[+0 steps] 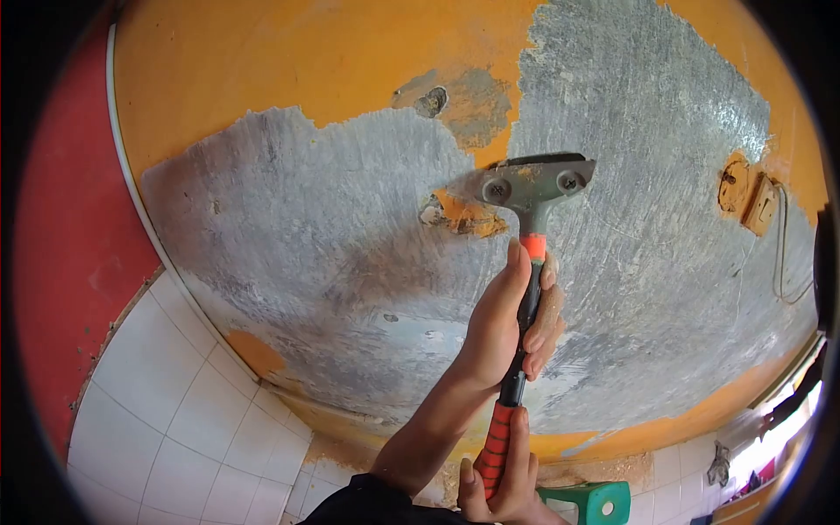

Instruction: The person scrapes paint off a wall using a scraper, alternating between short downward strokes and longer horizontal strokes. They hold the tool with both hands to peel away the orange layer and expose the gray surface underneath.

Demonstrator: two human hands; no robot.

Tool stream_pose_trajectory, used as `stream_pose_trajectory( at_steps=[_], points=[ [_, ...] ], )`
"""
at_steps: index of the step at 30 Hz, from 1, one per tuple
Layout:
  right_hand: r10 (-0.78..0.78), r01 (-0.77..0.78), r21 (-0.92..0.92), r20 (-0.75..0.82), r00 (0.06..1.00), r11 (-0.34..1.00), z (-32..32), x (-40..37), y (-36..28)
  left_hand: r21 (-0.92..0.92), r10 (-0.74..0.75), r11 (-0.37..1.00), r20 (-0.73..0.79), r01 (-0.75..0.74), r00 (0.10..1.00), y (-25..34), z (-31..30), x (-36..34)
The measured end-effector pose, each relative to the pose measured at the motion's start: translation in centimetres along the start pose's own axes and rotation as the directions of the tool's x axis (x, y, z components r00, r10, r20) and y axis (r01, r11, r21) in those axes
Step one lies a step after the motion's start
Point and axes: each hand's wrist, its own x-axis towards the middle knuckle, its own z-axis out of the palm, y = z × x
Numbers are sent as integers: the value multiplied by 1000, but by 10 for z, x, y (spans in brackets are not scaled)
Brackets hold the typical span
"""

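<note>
A long-handled paint scraper [535,198] with a wide screwed metal head is held up against the wall. Its blade edge lies just below the tip of an orange paint patch. My left hand [503,324] wraps round the black shaft under the head, thumb on the left side and dusty fingers on the right. Lower down, my right hand [518,486] grips the red ribbed handle [495,446]. The wall [350,201] is scraped to grey over a broad area, with orange paint [306,52] left along the top and a small orange remnant [472,215] beside the head.
On the right, a socket box [761,206] with a loose cable [780,262] projects from the wall. A green plastic stool [604,503] stands below. White tiles [192,402] and a red wall [61,236] are at left, past a pale conduit [131,175].
</note>
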Motion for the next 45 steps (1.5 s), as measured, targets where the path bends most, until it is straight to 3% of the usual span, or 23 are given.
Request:
stream_pose_trajectory(
  at_steps=[4, 6, 7, 9, 12, 13, 15, 19, 21, 27, 37, 40, 43, 45],
  points=[
    [-33, 32, -16, -71, 997, 999, 16, -4, 1, 9, -6, 1000, 31, 5, 1000, 0, -8, -7],
    [25, -76, -288, -176, 984, 955, 25, -9, -6, -3, -22, 1000, 47, 22, 999, 2, -10, -8],
    [32, -84, -293, -180, 983, 952, 26, -13, -7, -14, -25, 1000, 49, 26, 998, 4, -8, -5],
    [223, -230, -32, -141, 965, 973, 27, -15, -7, -26, -23, 999, 68, 25, 997, 5, -9, -2],
    [255, -289, -175, -192, 948, 941, 38, -21, -5, -3, -26, 1000, 75, 26, 997, 1, -16, -6],
    [249, -285, -177, -199, 948, 942, 39, -17, -4, -15, -24, 1000, 83, 25, 996, 2, -15, -4],
    [93, -152, -217, -259, 961, 964, 41, -10, -3, -33, -29, 999, 87, 32, 996, 6, -13, -2],
    [139, -176, -235, -163, 977, 956, 30, -4, -7, -9, -31, 999, 80, 32, 996, 9, -11, -1],
    [93, -94, -17, -57, 994, 995, 25, 0, -5, 13, -30, 999, 92, 29, 995, 3, -18, -5],
    [-12, 9, -57, -59, 998, 998, 20, 10, -4, -20, -51, 998, 106, 54, 993, 11, -9, 3],
    [-4, 6, 27, -79, 997, 1000, 22, 10, -11, -26, -15, 999, 139, 19, 990, 7, -13, 0],
    [69, -67, 28, -67, 995, 997, 20, 12, -15, -97, -35, 994, 153, 51, 988, 9, -10, 3],
    [-23, 22, -29, -58, 998, 999, 21, 12, -17, -79, -40, 996, 130, 51, 991, 14, -4, 7],
    [351, -348, 58, -241, 905, 936, 38, -2, -25, -48, -37, 998, 135, 44, 990, 13, -8, 5]
  ],
)
